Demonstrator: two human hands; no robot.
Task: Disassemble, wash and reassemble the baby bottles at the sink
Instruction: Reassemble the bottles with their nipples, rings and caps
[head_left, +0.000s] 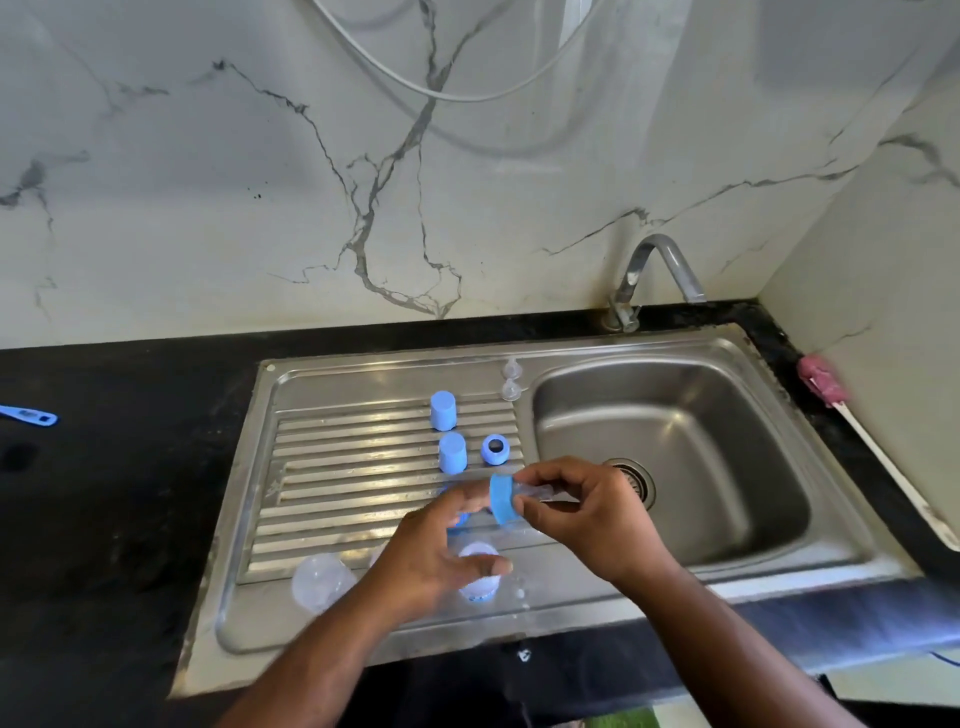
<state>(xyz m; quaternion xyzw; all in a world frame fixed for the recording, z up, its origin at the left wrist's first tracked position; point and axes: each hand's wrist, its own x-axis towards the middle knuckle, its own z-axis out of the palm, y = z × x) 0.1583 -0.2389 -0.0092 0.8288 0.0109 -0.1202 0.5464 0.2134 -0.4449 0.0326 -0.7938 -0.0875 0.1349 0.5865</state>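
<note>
The right hand (587, 514) is pinching a clear piece (545, 491) between its curled fingers and thumb. The piece is sticking out of a blue ring (503, 500). The left hand (441, 551) is holding the ring from the other side, with its fingertips hidden behind it. A clear bottle (478, 579) is standing just under the left thumb. Two blue caps (443, 410) and another ring (496, 448) are sitting beyond the fingers.

Two caps (443, 410) on drainboard (332, 467), left of basin (675, 431)
</note>
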